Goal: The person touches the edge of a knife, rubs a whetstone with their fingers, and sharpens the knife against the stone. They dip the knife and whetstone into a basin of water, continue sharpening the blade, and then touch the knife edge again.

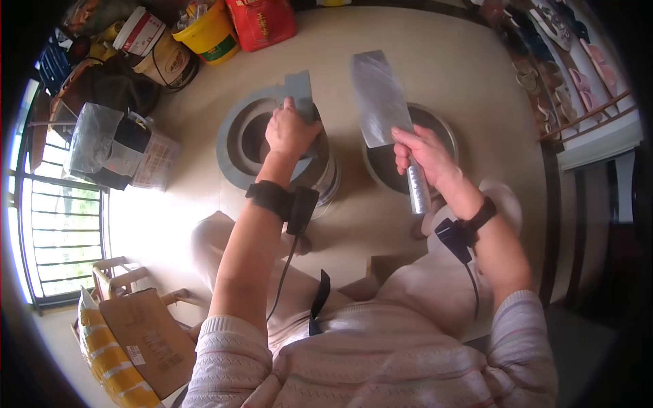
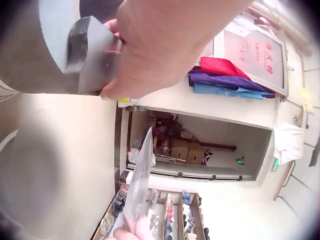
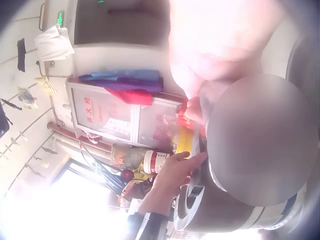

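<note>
My left hand (image 1: 291, 130) (image 2: 157, 47) grips a flat grey block (image 1: 298, 88) (image 2: 95, 55) lying across the right side of a round grey ring-shaped piece (image 1: 235, 112). The ring sits on top of a bucket (image 1: 330, 183). In my right hand (image 1: 430, 155) (image 3: 225, 45) is a cleaver, its broad blade (image 1: 377, 95) (image 2: 141, 175) pointing away from me and its silvery handle (image 1: 417, 190) showing below the fingers. Blade and block are apart. Under the cleaver stands a round dark basin (image 1: 445, 129). A large blurred grey shape covers part of the right wrist view.
Buckets, a yellow one (image 1: 211, 37) among them, and a red bag (image 1: 262, 24) stand at the back left. A plastic-wrapped box (image 1: 102, 139) is at the left, a cardboard box (image 1: 146, 340) at the lower left. Shoe shelves (image 1: 571, 81) line the right side.
</note>
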Available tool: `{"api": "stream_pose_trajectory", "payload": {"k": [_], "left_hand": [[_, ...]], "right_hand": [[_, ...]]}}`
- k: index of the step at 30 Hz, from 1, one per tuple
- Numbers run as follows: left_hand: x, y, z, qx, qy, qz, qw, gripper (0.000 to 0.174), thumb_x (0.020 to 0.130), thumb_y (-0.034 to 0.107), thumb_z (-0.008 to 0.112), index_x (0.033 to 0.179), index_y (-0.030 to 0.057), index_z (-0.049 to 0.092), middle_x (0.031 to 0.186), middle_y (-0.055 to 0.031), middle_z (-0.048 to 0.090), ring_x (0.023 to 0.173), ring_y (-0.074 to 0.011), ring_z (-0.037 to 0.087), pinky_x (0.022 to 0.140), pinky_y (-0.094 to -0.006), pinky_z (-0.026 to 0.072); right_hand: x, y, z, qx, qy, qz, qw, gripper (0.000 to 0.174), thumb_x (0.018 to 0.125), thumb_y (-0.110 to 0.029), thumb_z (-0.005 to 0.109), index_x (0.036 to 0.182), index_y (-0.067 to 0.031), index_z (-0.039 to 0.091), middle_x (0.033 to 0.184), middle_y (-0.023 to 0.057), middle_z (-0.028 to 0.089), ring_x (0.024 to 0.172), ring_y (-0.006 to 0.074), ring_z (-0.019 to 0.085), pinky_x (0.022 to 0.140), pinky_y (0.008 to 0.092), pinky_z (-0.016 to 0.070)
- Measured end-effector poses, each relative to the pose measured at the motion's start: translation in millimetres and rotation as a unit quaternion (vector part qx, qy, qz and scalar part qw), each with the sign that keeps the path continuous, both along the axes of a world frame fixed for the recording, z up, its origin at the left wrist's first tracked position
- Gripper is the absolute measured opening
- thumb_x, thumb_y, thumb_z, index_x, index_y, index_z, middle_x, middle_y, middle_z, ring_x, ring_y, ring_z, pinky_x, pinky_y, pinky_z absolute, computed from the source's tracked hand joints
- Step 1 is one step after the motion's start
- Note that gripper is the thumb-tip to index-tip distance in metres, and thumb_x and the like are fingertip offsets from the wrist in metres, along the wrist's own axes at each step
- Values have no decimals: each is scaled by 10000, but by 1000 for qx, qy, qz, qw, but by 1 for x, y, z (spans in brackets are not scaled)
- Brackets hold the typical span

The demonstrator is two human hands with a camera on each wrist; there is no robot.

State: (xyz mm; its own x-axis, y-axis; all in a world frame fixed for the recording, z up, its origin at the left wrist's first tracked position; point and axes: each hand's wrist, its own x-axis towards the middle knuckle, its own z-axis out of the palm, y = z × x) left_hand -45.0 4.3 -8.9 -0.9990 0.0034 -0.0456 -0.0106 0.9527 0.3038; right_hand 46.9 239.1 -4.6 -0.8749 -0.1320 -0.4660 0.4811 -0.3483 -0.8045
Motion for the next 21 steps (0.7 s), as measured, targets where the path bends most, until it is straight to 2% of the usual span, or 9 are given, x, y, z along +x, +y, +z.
{"api": "stream_pose_trajectory", "payload": {"k": [1,3,5,7,11,13,17,20,21], "left_hand": [[0,6,6,-5,-37,7,999,772,643,363,743,1263,3,458,1073,-191,597,1030,-307,581,882,-366,476],[0,2,-2,-21,-14,-14,1000,780,646,390,742,1253,-9,459,1072,-194,596,1024,-308,584,877,-369,478],[-2,-6,-11,-36,3,-32,999,789,649,418,741,1243,-20,461,1070,-197,595,1018,-310,587,872,-371,479],[-1,-9,-13,-37,8,-45,998,904,617,499,737,1253,-77,454,1026,-229,630,996,-338,601,866,-378,477],[-12,-9,-11,-41,15,-52,998,894,618,486,737,1259,-68,451,1016,-229,632,991,-341,602,864,-381,476],[-9,-9,-1,-47,-12,-53,997,784,653,380,733,1264,-19,447,1056,-199,598,997,-324,593,860,-388,481],[-7,-24,15,-41,-52,-59,996,753,650,285,731,1292,26,433,1062,-189,600,1010,-328,586,867,-398,473],[5,-50,18,-34,-26,-172,984,787,646,163,724,1346,78,374,1101,-181,585,1058,-341,554,904,-392,452],[6,-56,19,-33,-25,-172,984,787,646,163,724,1346,78,374,1101,-181,585,1058,-341,554,904,-392,452]], "right_hand": [[-1,1,1,5,8,15,1000,165,893,-203,600,900,-92,479,606,-18,460,480,89,469,458,273,449],[-5,-1,1,-4,9,21,1000,170,894,-203,598,887,-90,471,602,-13,453,471,94,461,448,272,440],[-7,0,-7,-5,0,51,999,199,888,-228,600,831,-77,484,615,1,503,488,110,512,462,279,461],[-13,-5,-12,10,-14,68,998,205,886,-225,600,826,-69,481,611,7,505,484,111,513,460,283,462],[-27,-5,-17,7,-25,77,997,217,883,-221,602,812,-60,475,608,13,506,474,117,513,451,287,462],[-27,-7,-18,4,-29,78,997,220,882,-220,604,812,-56,475,607,14,507,471,119,512,447,287,461],[-28,-5,-12,-8,-14,64,998,205,881,-213,610,829,-62,481,607,14,505,469,117,509,440,278,458],[-19,-1,-5,-21,4,37,999,192,883,-211,611,838,-74,485,608,11,501,472,111,502,438,272,454],[-18,1,-2,-26,18,19,999,185,884,-211,612,840,-83,486,608,8,499,475,108,497,436,270,452]]}}
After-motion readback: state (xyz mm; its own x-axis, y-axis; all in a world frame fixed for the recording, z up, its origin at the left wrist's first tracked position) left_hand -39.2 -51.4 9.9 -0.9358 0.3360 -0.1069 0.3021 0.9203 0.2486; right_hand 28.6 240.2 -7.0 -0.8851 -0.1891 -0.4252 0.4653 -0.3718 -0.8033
